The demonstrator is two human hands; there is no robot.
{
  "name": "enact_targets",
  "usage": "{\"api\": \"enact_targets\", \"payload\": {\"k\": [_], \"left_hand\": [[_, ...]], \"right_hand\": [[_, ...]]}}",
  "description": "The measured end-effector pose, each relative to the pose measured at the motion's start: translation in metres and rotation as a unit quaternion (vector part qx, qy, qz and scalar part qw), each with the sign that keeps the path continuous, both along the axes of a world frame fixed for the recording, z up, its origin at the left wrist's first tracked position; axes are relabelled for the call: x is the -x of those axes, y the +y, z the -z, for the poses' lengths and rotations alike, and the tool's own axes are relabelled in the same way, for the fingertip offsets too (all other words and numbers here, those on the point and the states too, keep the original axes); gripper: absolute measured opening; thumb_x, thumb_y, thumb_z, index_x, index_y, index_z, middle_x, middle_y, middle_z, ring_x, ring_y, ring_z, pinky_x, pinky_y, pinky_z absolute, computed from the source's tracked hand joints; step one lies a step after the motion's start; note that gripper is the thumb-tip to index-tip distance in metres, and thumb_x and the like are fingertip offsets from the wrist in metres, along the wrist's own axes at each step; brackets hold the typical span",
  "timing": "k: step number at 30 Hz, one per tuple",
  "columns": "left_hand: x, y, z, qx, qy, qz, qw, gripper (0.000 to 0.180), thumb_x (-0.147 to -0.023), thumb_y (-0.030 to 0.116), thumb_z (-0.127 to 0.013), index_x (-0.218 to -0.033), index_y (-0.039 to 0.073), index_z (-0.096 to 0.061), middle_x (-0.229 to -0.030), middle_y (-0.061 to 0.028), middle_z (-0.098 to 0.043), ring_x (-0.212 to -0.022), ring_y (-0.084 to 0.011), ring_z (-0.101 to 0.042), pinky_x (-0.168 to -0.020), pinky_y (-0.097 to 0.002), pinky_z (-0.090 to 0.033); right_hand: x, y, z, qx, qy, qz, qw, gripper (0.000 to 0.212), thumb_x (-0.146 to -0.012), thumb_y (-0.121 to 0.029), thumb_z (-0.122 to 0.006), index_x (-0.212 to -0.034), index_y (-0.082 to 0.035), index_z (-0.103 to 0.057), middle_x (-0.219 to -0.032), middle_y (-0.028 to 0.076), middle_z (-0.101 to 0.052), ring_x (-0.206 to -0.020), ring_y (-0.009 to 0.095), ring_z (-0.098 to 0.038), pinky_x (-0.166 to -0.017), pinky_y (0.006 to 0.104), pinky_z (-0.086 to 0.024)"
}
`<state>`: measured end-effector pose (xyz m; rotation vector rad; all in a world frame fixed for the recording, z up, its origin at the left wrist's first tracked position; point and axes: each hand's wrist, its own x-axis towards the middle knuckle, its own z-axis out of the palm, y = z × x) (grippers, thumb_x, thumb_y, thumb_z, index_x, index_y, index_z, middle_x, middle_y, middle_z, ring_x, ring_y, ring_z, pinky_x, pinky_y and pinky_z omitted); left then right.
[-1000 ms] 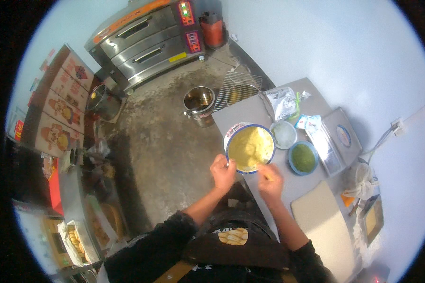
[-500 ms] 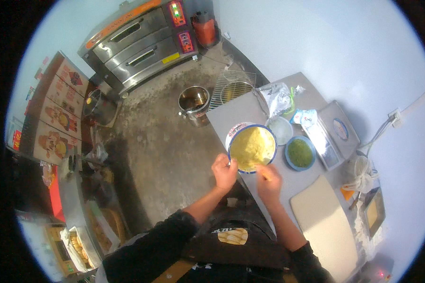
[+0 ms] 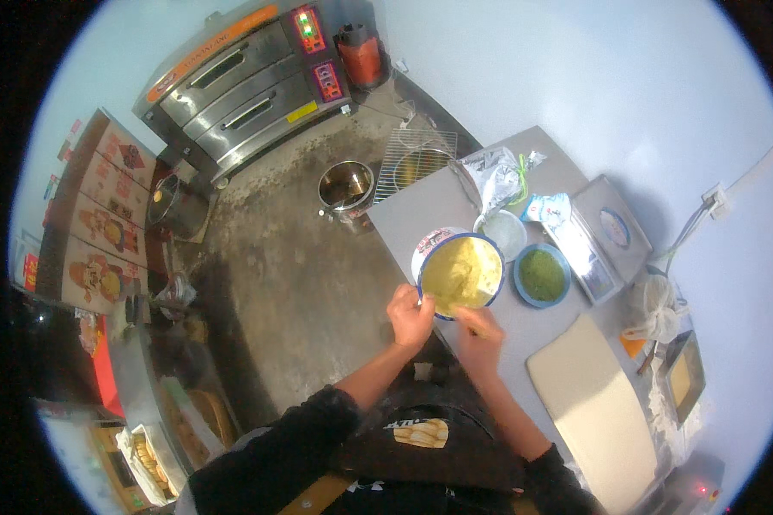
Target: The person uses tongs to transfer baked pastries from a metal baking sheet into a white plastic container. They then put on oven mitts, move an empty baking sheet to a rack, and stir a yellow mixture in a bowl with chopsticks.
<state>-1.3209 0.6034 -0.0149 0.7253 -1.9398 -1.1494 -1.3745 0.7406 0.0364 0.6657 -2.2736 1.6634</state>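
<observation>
Tilted over the table's left edge is a white enamel-like bowl [image 3: 429,246] with a dark blue rim, holding a thick yellow mixture [image 3: 457,273]. My left hand [image 3: 410,316] is closed on the near left of its rim, thumb on top. At the near right side of the bowl, my right hand [image 3: 479,341] is wrapped round a thin, light brown handle; whatever is at its lower end is hidden by the mixture and fingers. To the right stands a blue bowl [image 3: 541,303] of chopped green stuff. Behind it is a whitish bowl [image 3: 501,233].
A pale flat sheet of dough [image 3: 593,403] lies on the grey table [image 3: 511,360]. Behind are a silver foil bag [image 3: 492,178] and a scale [image 3: 586,266]. On the floor stand a steel pot [image 3: 347,184], a wire rack [image 3: 404,152] and a deck oven [image 3: 240,90].
My right hand has shifted slightly left and down along the bowl's near rim, and the yellow mixture's surface has changed shape. My left hand keeps its hold; the view has tilted a little.
</observation>
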Motion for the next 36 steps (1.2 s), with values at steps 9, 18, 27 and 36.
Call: {"api": "enact_targets", "payload": {"k": [9,18,27,36], "left_hand": [[0.004,-0.003,0.004,0.017,0.013,-0.01,1.0,0.02,-0.076,0.006,-0.07,-0.068,-0.003,-0.055,-0.07,-0.0155,-0.052,-0.066,-0.0326,-0.053,-0.059,-0.0416,-0.043],[0.011,-0.004,0.009,0.038,0.006,0.0,0.999,0.023,-0.077,0.008,-0.072,-0.067,-0.003,-0.054,-0.071,-0.0151,-0.053,-0.067,-0.0325,-0.055,-0.06,-0.042,-0.045],[0.01,-0.009,0.012,0.043,0.011,0.013,0.999,0.026,-0.077,0.011,-0.072,-0.066,-0.003,-0.052,-0.072,-0.0158,-0.053,-0.067,-0.0332,-0.054,-0.061,-0.0436,-0.044],[0.011,-0.012,0.006,0.026,-0.004,-0.002,1.0,0.022,-0.077,0.008,-0.071,-0.068,-0.003,-0.053,-0.07,-0.0154,-0.052,-0.065,-0.0323,-0.052,-0.059,-0.0421,-0.042]], "right_hand": [[-0.004,0.001,0.003,-0.019,-0.009,-0.015,1.0,0.01,-0.09,-0.003,-0.067,-0.096,-0.001,-0.075,-0.08,0.014,-0.068,-0.072,0.028,-0.065,-0.065,0.0378,-0.051],[0.002,0.0,-0.001,0.002,-0.026,0.032,0.999,0.01,-0.09,-0.003,-0.069,-0.097,-0.001,-0.076,-0.089,0.014,-0.072,-0.078,0.025,-0.067,-0.07,0.0344,-0.051],[0.012,0.004,0.004,0.009,-0.091,0.069,0.993,0.012,-0.093,-0.005,-0.068,-0.099,0.004,-0.074,-0.087,0.013,-0.07,-0.076,0.019,-0.065,-0.07,0.0335,-0.052],[0.007,-0.008,0.021,0.076,-0.194,-0.033,0.978,0.013,-0.096,-0.006,-0.067,-0.099,0.004,-0.074,-0.088,0.008,-0.07,-0.069,0.013,-0.062,-0.062,0.0283,-0.049]]}}
